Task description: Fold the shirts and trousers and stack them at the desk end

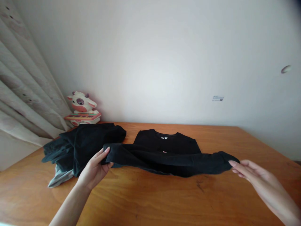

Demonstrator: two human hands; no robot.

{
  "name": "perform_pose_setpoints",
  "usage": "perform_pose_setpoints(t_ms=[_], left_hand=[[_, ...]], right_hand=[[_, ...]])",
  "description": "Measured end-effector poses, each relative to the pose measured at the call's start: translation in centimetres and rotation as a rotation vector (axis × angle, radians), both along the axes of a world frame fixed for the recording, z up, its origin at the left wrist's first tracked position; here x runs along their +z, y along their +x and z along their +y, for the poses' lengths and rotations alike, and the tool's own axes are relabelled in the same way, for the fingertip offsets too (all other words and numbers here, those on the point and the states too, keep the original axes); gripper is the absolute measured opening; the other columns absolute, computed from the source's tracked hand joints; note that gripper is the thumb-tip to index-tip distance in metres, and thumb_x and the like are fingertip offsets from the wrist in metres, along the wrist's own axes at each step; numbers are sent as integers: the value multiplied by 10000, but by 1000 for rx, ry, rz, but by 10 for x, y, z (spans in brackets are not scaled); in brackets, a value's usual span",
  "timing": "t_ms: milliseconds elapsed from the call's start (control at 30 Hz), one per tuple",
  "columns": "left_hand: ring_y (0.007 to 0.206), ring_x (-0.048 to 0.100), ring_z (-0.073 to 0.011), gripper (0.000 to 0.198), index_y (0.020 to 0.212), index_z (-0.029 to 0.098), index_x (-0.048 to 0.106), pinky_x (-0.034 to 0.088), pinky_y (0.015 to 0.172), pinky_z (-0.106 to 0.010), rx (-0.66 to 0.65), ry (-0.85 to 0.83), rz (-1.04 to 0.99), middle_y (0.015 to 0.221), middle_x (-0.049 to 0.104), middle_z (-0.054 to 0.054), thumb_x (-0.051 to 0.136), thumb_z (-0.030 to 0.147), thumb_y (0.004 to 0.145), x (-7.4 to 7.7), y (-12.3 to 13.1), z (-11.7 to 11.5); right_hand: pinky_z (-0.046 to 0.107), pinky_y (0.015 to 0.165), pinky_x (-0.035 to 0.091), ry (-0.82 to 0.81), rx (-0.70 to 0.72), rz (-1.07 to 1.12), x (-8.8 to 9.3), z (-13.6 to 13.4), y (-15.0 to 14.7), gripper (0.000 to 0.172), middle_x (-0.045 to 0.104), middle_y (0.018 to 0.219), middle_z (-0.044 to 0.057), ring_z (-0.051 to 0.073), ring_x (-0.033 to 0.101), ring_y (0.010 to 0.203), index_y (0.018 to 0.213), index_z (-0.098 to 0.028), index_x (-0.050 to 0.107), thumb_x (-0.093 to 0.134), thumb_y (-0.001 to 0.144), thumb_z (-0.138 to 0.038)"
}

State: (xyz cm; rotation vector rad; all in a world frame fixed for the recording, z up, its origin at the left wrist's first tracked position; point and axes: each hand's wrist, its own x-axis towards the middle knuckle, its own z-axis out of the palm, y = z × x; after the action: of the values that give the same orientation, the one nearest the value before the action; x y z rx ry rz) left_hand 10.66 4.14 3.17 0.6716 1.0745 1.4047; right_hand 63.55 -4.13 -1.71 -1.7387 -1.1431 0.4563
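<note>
A black T-shirt (166, 150) lies on the wooden table (150, 201), collar toward the wall, with a small white logo at the neck. Its lower part is folded up into a long band across the middle. My left hand (95, 169) pinches the band's left end between thumb and fingers. My right hand (246, 171) grips the band's right end, fingers stretched along the cloth.
A heap of dark clothes (80, 147) with a grey piece beneath lies at the left of the table. Behind it a cow-shaped toy (82, 110) stands by the wall. A curtain (23, 88) hangs at the left.
</note>
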Motion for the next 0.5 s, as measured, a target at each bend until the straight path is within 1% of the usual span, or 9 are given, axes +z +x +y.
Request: perform_pose_setpoints(t_ms=[67, 133, 200, 233, 300, 367, 433, 467, 500], left_hand=[[681, 731, -165, 73, 931, 155, 699, 610, 548, -216, -6, -11, 8, 829, 744, -35, 707, 129, 864, -1, -2, 0], [698, 743, -182, 63, 932, 141, 699, 630, 576, -248, -30, -49, 12, 850, 752, -53, 687, 114, 876, -3, 1, 1], [717, 753, -194, 72, 924, 135, 692, 653, 626, -294, -43, -108, -27, 872, 760, -71, 628, 103, 916, -4, 7, 4], [730, 757, -197, 100, 925, 134, 689, 661, 652, -314, -43, -131, -52, 888, 763, -79, 596, 99, 935, -5, 11, 6], [759, 762, -197, 138, 929, 134, 685, 669, 689, -332, -30, -155, -86, 921, 767, -88, 557, 91, 956, -7, 16, 9], [772, 763, -192, 114, 922, 139, 679, 668, 694, -322, -11, -160, -76, 926, 767, -83, 578, 95, 948, -13, 19, 11], [768, 763, -198, 34, 930, 152, 679, 664, 666, -314, -51, -174, -13, 914, 766, -74, 654, 132, 917, -22, 20, 11], [779, 764, -210, 55, 944, 157, 684, 663, 654, -318, -107, -190, 31, 920, 767, -74, 703, 161, 893, -28, 21, 9], [802, 766, -227, 117, 959, 159, 693, 664, 650, -329, -178, -205, 77, 934, 769, -81, 751, 193, 864, -32, 22, 7]], right_hand=[[325, 658, 630, 39, -6, 180, 2, 8, -1, 465, 730, 737, 56, 263, 739, 773, 744, -255, 693, 744, 659, -709], [368, 737, 645, 93, -35, 316, -3, 19, -3, 466, 734, 785, 59, 272, 745, 809, 786, -257, 693, 771, 632, -689], [419, 822, 642, 85, -45, 371, -10, 30, -7, 528, 750, 887, 82, 300, 748, 904, 863, -256, 683, 752, 623, -722], [446, 853, 636, 57, -46, 357, -13, 33, -10, 585, 753, 952, 104, 322, 741, 963, 918, -251, 675, 738, 618, -749], [494, 896, 619, 29, -54, 212, -17, 32, -21, 718, 735, 1090, 153, 362, 708, 1075, 1062, -228, 644, 711, 621, -790], [526, 977, 576, 68, -3, -64, -21, 22, -35, 771, 688, 1233, 175, 373, 661, 1172, 1208, -216, 600, 696, 679, -769], [530, 1061, 519, 121, 143, -379, -28, 5, -52, 685, 642, 1335, 144, 360, 620, 1238, 1266, -257, 605, 689, 757, -707], [528, 1077, 506, 122, 241, -516, -33, -3, -60, 643, 627, 1369, 119, 357, 607, 1257, 1274, -292, 625, 694, 773, -689], [528, 1076, 506, 103, 335, -627, -39, -10, -67, 630, 618, 1393, 97, 359, 601, 1266, 1286, -325, 640, 708, 771, -682]])
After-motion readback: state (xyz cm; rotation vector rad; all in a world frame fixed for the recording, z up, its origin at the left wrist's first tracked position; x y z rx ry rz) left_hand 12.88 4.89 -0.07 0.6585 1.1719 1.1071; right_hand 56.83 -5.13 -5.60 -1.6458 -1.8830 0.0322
